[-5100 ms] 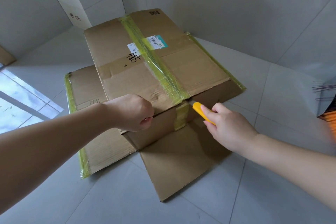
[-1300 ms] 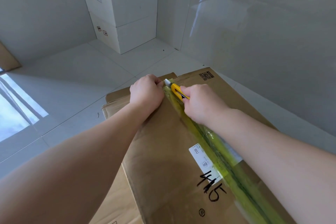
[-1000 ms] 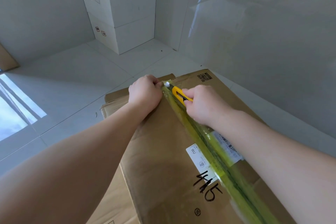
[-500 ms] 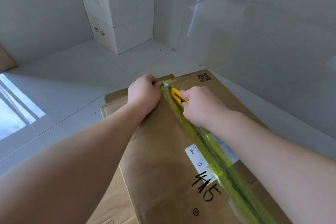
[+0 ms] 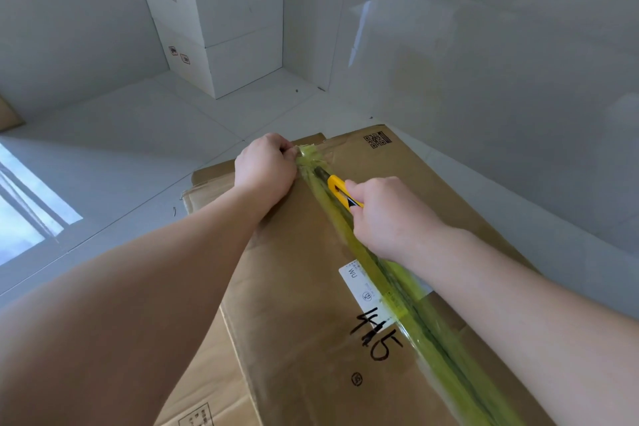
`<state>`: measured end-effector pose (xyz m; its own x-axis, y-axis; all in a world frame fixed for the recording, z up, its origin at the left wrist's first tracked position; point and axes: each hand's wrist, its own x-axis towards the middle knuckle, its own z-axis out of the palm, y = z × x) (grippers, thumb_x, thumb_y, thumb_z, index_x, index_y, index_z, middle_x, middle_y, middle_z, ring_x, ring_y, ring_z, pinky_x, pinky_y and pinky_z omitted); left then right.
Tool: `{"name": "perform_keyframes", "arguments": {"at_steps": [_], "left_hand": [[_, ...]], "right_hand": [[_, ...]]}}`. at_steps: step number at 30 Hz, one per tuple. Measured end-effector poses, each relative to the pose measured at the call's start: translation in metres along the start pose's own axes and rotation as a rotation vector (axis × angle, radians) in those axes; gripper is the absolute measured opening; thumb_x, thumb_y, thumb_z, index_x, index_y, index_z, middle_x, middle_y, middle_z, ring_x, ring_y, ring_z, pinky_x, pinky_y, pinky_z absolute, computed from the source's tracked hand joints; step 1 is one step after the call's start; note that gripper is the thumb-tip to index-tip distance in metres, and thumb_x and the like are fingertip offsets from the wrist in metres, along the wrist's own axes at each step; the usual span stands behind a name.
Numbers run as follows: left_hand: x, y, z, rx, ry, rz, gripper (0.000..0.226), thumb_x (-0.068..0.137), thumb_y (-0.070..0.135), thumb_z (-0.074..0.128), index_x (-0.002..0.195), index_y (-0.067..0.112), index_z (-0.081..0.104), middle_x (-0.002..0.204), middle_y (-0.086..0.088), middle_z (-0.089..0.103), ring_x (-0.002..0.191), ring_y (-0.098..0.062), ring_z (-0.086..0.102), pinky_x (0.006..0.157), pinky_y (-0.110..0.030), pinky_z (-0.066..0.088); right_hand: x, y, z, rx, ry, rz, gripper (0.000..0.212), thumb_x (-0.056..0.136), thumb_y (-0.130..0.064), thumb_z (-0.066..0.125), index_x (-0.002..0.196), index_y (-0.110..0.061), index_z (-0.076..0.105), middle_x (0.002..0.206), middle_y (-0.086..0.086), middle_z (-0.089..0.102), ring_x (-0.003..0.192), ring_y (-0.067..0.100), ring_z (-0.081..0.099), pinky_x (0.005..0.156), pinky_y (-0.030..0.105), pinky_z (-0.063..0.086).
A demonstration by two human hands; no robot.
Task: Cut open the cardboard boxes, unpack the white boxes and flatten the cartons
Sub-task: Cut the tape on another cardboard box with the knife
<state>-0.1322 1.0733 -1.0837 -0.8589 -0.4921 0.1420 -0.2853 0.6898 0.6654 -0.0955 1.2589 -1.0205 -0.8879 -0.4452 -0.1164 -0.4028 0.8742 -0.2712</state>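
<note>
**Knife on the taped seam**

The cardboard box (image 5: 304, 287) lies on the tiled floor (image 5: 138, 135), on top of another carton (image 5: 207, 387). The right hand (image 5: 387, 214) grips a yellow utility knife (image 5: 340, 191), fingers clenched around it, its tip on the yellow-green tape (image 5: 397, 290) along the top seam. The left hand (image 5: 264, 166) is fisted, pressing the box's far edge beside the tape end. Two white boxes (image 5: 221, 17) stand stacked in the corner.
</note>
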Motion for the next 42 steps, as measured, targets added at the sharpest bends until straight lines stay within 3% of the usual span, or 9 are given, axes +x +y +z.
{"name": "perform_keyframes", "arguments": {"at_steps": [10, 24, 37, 40, 42], "left_hand": [[-0.002, -0.001, -0.002, -0.049, 0.021, -0.006, 0.018, 0.093, 0.03, 0.051, 0.097, 0.02, 0.066, 0.099, 0.0, 0.066, 0.093, -0.023, 0.056, 0.073, -0.027, 0.036], [0.003, -0.004, 0.0, -0.026, -0.026, 0.009, 0.01, 0.091, 0.027, 0.051, 0.088, 0.026, 0.061, 0.087, 0.006, 0.056, 0.083, -0.017, 0.048, 0.073, -0.028, 0.036], [0.003, 0.001, -0.005, -0.01, -0.046, 0.017, 0.013, 0.091, 0.025, 0.053, 0.092, 0.02, 0.065, 0.096, -0.002, 0.063, 0.092, -0.024, 0.055, 0.076, -0.029, 0.041], [0.002, 0.001, -0.005, 0.024, -0.055, 0.038, 0.013, 0.091, 0.021, 0.052, 0.097, 0.018, 0.063, 0.107, -0.006, 0.061, 0.104, -0.028, 0.052, 0.088, -0.036, 0.042], [-0.005, 0.006, -0.007, 0.063, -0.014, 0.204, 0.022, 0.086, 0.009, 0.05, 0.104, 0.014, 0.061, 0.116, -0.007, 0.055, 0.114, -0.029, 0.045, 0.096, -0.039, 0.035]], "right_hand": [[0.008, -0.007, -0.005, 0.055, -0.04, 0.024, 0.034, 0.087, -0.001, 0.05, 0.12, -0.002, 0.059, 0.12, 0.019, 0.06, 0.104, 0.036, 0.06, 0.086, 0.048, 0.053], [-0.019, 0.005, -0.001, -0.042, -0.03, 0.0, 0.033, 0.086, -0.001, 0.051, 0.117, -0.007, 0.059, 0.104, 0.014, 0.064, 0.071, 0.028, 0.063, 0.061, 0.036, 0.055], [-0.053, 0.015, 0.004, -0.08, -0.067, -0.034, 0.041, 0.087, -0.008, 0.053, 0.127, -0.011, 0.052, 0.093, 0.008, 0.062, 0.078, 0.028, 0.06, 0.067, 0.036, 0.054], [-0.06, 0.017, 0.007, -0.077, -0.063, -0.051, 0.052, 0.089, -0.008, 0.052, 0.139, -0.013, 0.042, 0.1, 0.006, 0.062, 0.086, 0.027, 0.059, 0.07, 0.035, 0.052], [-0.061, 0.019, 0.009, -0.07, -0.058, -0.059, 0.055, 0.089, -0.007, 0.051, 0.142, -0.013, 0.038, 0.103, 0.006, 0.061, 0.091, 0.027, 0.059, 0.074, 0.036, 0.052]]}}
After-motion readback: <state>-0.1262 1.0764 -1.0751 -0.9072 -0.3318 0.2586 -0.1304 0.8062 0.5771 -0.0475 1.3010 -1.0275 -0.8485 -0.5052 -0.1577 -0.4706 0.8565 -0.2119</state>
